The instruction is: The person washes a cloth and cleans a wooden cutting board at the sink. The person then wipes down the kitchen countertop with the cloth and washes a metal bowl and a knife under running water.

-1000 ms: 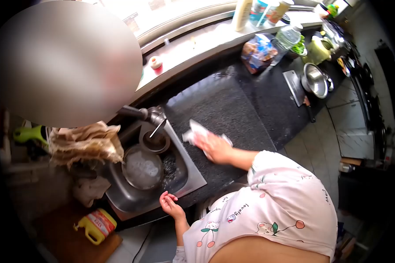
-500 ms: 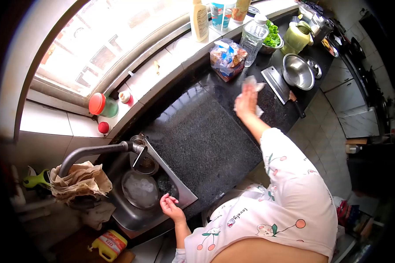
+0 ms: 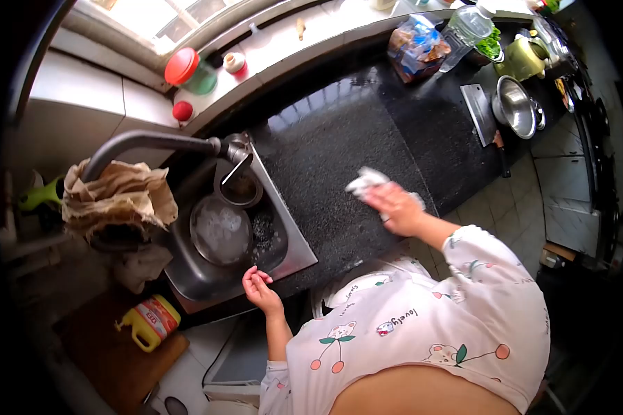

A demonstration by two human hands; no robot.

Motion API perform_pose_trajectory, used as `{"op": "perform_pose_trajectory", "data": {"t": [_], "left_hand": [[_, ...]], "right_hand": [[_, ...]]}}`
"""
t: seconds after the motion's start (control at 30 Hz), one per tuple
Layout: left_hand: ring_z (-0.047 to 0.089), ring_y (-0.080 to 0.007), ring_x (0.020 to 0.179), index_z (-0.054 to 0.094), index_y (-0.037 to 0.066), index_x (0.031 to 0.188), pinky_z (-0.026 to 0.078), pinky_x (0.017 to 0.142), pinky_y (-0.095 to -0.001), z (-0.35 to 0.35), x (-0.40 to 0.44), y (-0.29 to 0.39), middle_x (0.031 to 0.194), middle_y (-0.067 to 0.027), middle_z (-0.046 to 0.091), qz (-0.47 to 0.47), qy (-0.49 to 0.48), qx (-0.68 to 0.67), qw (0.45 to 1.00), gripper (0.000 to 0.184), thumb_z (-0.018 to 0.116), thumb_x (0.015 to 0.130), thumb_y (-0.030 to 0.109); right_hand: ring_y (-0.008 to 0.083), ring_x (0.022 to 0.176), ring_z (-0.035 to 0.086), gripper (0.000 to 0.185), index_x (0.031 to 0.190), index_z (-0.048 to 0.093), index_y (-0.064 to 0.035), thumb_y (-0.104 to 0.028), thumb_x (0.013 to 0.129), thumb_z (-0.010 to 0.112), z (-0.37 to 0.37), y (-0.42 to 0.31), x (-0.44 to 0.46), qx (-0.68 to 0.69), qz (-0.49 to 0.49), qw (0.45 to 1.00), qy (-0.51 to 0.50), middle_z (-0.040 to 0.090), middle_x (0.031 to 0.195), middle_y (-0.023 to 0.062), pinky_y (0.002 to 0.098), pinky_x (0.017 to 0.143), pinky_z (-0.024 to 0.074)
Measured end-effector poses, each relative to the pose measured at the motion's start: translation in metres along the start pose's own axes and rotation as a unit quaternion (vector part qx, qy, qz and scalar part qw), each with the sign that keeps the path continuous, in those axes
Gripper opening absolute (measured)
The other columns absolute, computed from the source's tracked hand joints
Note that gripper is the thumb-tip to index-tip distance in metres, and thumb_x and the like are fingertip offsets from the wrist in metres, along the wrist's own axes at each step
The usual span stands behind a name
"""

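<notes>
My right hand (image 3: 397,211) presses a crumpled white cloth (image 3: 368,181) against the dark speckled countertop (image 3: 325,173). Part of the cloth shows beyond the fingers and part beside the wrist. My left hand (image 3: 262,289) hovers by the front rim of the steel sink (image 3: 301,254), fingers loosely curled and nothing in them. Inside the sink sit a round, wet, pan-like vessel (image 3: 221,230) and a smaller round metal container (image 3: 239,188). Wet sheen marks the back of the counter.
A cleaver (image 3: 479,114) lies near a steel bowl (image 3: 516,107) at the right. Behind are a bagged package (image 3: 417,50), a clear bottle (image 3: 467,34) and a greenish pitcher (image 3: 522,59). A faucet (image 3: 152,140) arches over the sink; a yellow jug (image 3: 149,322) stands lower left.
My right hand and the cloth have swept from beside the cleaver toward the sink, onto the middle of the counter. My left hand stays by the sink rim. The camera view has shifted.
</notes>
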State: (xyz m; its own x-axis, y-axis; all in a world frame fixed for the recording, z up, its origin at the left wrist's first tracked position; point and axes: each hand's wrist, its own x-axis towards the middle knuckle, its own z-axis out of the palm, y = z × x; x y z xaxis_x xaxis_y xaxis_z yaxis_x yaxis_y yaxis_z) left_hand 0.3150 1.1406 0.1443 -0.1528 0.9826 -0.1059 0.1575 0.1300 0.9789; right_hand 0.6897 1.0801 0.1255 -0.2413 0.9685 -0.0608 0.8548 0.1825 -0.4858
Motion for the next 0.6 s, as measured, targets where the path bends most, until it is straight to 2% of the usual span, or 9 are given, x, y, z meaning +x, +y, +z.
{"op": "perform_pose_trajectory", "data": {"t": [0.03,0.13,0.2,0.27,0.37,0.43,0.5,0.6], "left_hand": [[0.042,-0.0076,0.059,0.049,0.000,0.098,0.037,0.054,-0.0197,-0.007,-0.002,-0.003,0.068,-0.0014,0.046,-0.003,0.006,-0.001,1.000,0.018,0.039,0.093,0.015],[0.042,-0.0069,0.059,0.050,0.002,0.097,0.037,0.055,-0.0188,-0.025,-0.010,-0.016,0.069,-0.0010,0.047,-0.024,0.015,-0.001,1.000,0.019,0.040,0.093,0.018],[0.042,-0.0070,0.059,0.050,0.002,0.097,0.037,0.056,-0.0187,-0.030,-0.014,-0.017,0.069,-0.0009,0.047,-0.029,0.019,-0.006,0.999,0.019,0.040,0.093,0.018],[0.042,-0.0070,0.059,0.050,0.003,0.097,0.037,0.056,-0.0187,-0.034,-0.018,-0.019,0.069,-0.0008,0.047,-0.031,0.026,-0.019,0.999,0.018,0.040,0.093,0.018],[0.042,-0.0068,0.059,0.050,0.003,0.097,0.036,0.055,-0.0185,-0.045,-0.026,-0.022,0.069,-0.0005,0.047,-0.036,0.027,-0.026,0.999,0.018,0.040,0.093,0.018],[0.042,-0.0066,0.059,0.050,0.003,0.097,0.036,0.055,-0.0185,-0.054,-0.028,-0.022,0.069,-0.0004,0.046,-0.040,0.024,-0.022,0.999,0.018,0.040,0.093,0.018],[0.042,-0.0064,0.059,0.050,0.003,0.096,0.036,0.055,-0.0182,-0.062,-0.027,-0.022,0.069,-0.0002,0.046,-0.043,0.022,-0.018,0.999,0.019,0.039,0.093,0.018],[0.042,-0.0065,0.059,0.050,0.003,0.097,0.035,0.055,-0.0184,-0.073,-0.016,-0.019,0.070,-0.0003,0.046,-0.034,0.023,-0.015,0.999,0.019,0.039,0.093,0.018]], "right_hand": [[0.0260,0.127,0.028,0.071,0.129,0.036,-0.0058,-0.009,0.062,0.059,-0.015,0.005,-0.013,-0.029,0.064,0.997,0.024,0.034,0.133,0.0145,0.0429,0.106,0.0157],[0.0317,0.128,0.022,0.076,0.130,0.030,-0.0014,-0.010,0.061,0.060,-0.005,-0.015,-0.025,-0.046,0.099,0.994,0.031,0.027,0.136,0.0172,0.0457,0.106,0.0145],[0.0326,0.129,0.019,0.080,0.132,0.025,0.0012,-0.015,0.063,0.061,0.017,-0.053,-0.009,0.001,0.034,0.999,-0.022,0.024,0.136,0.0202,0.0482,0.105,0.0135],[0.0312,0.132,0.013,0.080,0.133,0.022,0.0031,-0.023,0.067,0.060,0.052,-0.105,0.017,0.009,-0.026,0.995,-0.091,0.019,0.140,0.0188,0.0468,0.105,0.0115],[0.0290,0.132,0.013,0.075,0.132,0.026,0.0026,-0.028,0.071,0.058,0.091,-0.182,0.057,0.016,-0.016,0.999,-0.043,0.019,0.140,0.0169,0.0452,0.106,0.0088],[0.0281,0.132,0.015,0.072,0.130,0.029,0.0024,-0.027,0.071,0.057,0.101,-0.191,0.062,-0.014,-0.048,0.999,0.014,0.020,0.140,0.0157,0.0450,0.105,0.0098],[0.0266,0.132,0.016,0.071,0.130,0.030,0.0015,-0.025,0.070,0.058,0.095,-0.175,0.055,0.008,-0.076,0.997,-0.016,0.020,0.141,0.0144,0.0455,0.105,0.0109],[0.0269,0.131,0.018,0.068,0.131,0.032,-0.0039,-0.021,0.071,0.058,0.076,-0.132,0.027,-0.013,-0.025,0.999,-0.043,0.020,0.141,0.0137,0.0457,0.105,0.0141]]}}
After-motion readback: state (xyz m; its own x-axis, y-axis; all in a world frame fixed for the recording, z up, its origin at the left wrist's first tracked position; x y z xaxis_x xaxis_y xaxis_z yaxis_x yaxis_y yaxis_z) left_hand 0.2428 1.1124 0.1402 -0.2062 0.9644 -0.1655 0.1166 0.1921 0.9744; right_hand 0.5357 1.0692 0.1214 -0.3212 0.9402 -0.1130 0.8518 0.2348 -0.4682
